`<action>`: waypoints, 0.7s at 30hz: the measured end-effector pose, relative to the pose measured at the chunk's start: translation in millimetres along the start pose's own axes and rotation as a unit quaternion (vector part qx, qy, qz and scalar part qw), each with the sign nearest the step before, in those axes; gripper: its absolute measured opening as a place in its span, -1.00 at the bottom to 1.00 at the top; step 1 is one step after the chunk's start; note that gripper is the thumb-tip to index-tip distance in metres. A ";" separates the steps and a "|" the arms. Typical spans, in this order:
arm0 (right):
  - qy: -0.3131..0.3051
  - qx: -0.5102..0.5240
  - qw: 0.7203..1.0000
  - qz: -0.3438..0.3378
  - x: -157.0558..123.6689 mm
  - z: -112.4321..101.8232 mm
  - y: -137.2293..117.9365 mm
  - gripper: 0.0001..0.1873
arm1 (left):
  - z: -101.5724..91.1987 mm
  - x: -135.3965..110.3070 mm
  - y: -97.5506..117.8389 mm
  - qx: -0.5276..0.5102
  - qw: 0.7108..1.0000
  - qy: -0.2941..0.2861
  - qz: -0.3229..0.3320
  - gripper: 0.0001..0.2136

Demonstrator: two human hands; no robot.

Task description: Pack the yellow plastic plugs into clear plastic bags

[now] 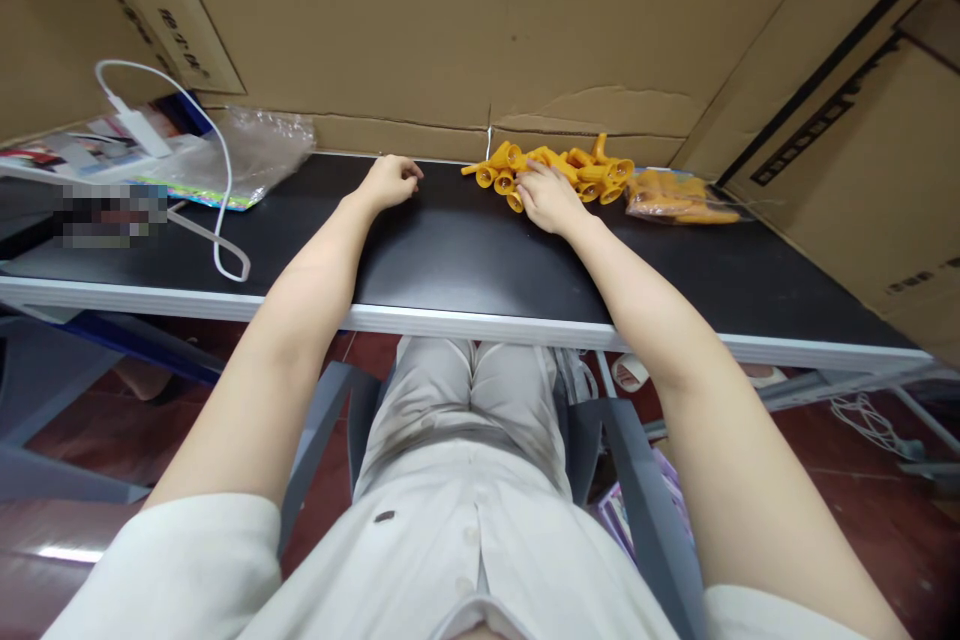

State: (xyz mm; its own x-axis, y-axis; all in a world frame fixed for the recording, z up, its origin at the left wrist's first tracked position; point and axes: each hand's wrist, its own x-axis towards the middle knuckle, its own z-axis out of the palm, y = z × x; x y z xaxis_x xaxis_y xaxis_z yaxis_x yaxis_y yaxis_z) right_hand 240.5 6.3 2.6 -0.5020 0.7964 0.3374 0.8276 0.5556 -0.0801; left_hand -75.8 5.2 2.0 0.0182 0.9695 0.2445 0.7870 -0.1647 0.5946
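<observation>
A pile of small orange plastic parts lies at the far edge of the black table, against the cardboard wall. My right hand rests on the left side of this pile, fingers curled onto the pieces. My left hand lies on the bare table to the left of the pile, fingers loosely curled, and I see nothing in it. A clear bag with more orange parts sits just to the right of the pile.
Cardboard panels wall in the back and right side. At the far left lie a crumpled clear plastic bag, printed papers and a white charger with its cable. My lap and a grey chair show below the table edge.
</observation>
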 end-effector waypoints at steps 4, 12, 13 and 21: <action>-0.011 0.008 1.000 -0.025 -4.1 0.8 1.8 -0.35 | -1.8 -4.6 6.8 0.006 1.000 -0.003 -0.014 -0.62; -0.016 -0.002 0.999 -0.029 -1.1 9.6 1.6 -0.40 | -2.1 -4.7 7.5 0.025 1.000 0.001 0.007 -0.68; -0.014 -0.003 1.000 -0.023 -0.1 10.0 1.3 -0.41 | -2.3 -2.7 4.8 0.031 0.999 0.006 0.015 -0.69; -0.034 -0.026 0.999 -0.014 0.4 4.2 0.2 -0.46 | -26.8 3.8 -25.1 0.104 0.975 0.138 -0.141 -0.48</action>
State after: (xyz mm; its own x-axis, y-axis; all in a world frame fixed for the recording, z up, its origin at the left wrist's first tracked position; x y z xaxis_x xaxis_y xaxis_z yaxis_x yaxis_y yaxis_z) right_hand 239.3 7.7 -1.3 -0.5387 0.7964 0.2747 0.8244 0.5656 -0.0230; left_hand -112.1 8.1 8.6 -0.3603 0.8805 0.3080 0.8451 0.1683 0.5074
